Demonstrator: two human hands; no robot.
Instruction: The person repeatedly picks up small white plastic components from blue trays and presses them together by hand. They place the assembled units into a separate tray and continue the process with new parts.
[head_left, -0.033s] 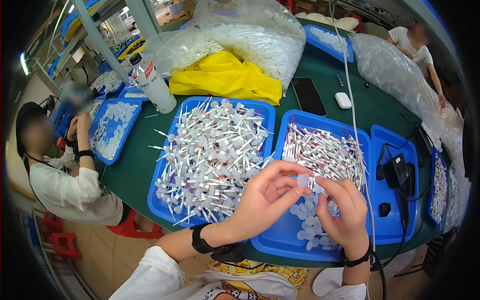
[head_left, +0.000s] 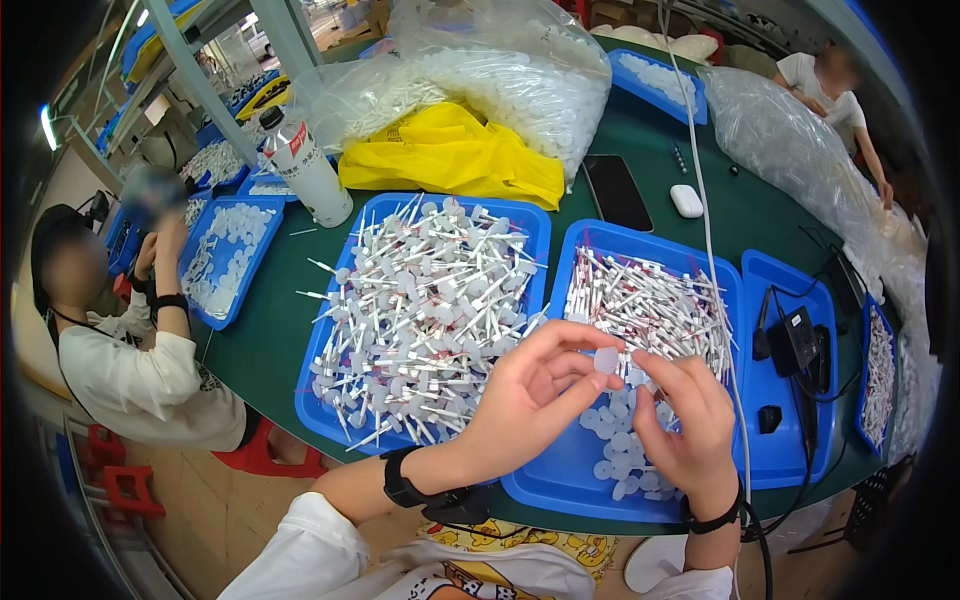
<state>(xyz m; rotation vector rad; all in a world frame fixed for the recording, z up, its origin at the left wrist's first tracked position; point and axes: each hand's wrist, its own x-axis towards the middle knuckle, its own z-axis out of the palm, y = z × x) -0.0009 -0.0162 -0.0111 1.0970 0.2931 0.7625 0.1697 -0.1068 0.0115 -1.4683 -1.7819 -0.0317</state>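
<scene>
- Head view: I read the left hand as pinching a translucent disc between thumb and fingers, above the middle blue tray.
- Right hand: fingers curled just beside the disc; I cannot tell whether they grip a part.
- Middle blue tray: white sticks in the far part, loose discs in the near part.
- Green surface: I locate a left tray heaped with disc-tipped sticks, and a right tray containing a black adapter.
</scene>
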